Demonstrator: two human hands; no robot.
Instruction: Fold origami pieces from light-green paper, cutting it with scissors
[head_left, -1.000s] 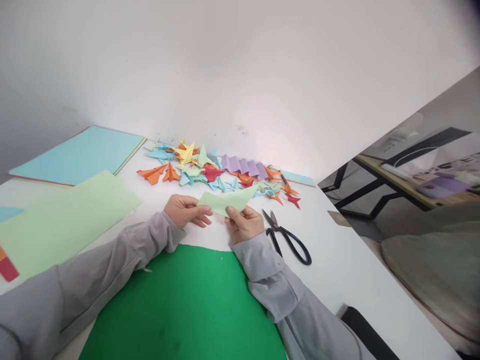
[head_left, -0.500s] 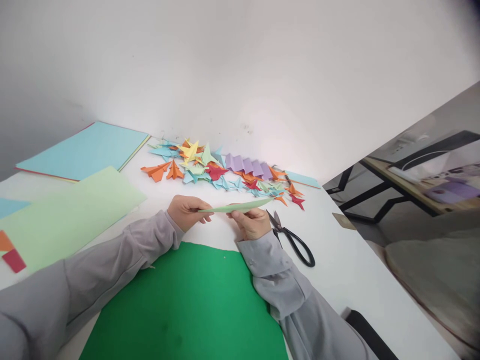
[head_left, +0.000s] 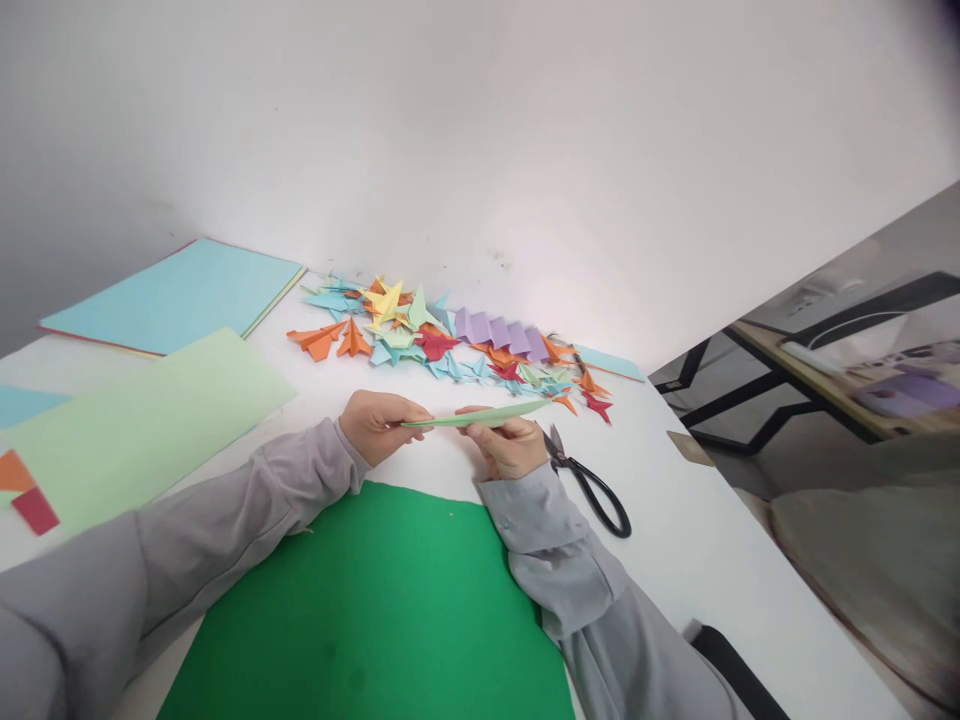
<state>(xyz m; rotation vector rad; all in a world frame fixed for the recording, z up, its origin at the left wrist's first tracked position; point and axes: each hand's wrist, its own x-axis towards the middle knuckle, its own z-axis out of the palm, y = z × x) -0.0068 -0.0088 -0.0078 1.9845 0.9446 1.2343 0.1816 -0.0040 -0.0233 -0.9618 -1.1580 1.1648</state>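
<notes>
A narrow piece of light green paper [head_left: 491, 414] is held up nearly edge-on between my hands, above the white table. My left hand [head_left: 380, 424] pinches its left end between thumb and fingers. Around its middle, my right hand [head_left: 507, 445] grips it, thumb on the near side, while the right end sticks out past the fingers. Below my wrists lies a large green sheet [head_left: 375, 600]. Black-handled scissors [head_left: 596, 492] rest on the table just right of my right hand, their blades partly hidden behind it.
Folded paper pieces in many colours [head_left: 390, 305] lie along the wall, beside a purple pleated strip [head_left: 499, 333]. A stack of blue sheets [head_left: 180, 295] sits at the back left, with a light green sheet [head_left: 165, 430] nearer. A black object [head_left: 731, 665] lies at the lower right.
Almost nothing differs. The view has shifted slightly, and both hands keep their hold on the light green paper.
</notes>
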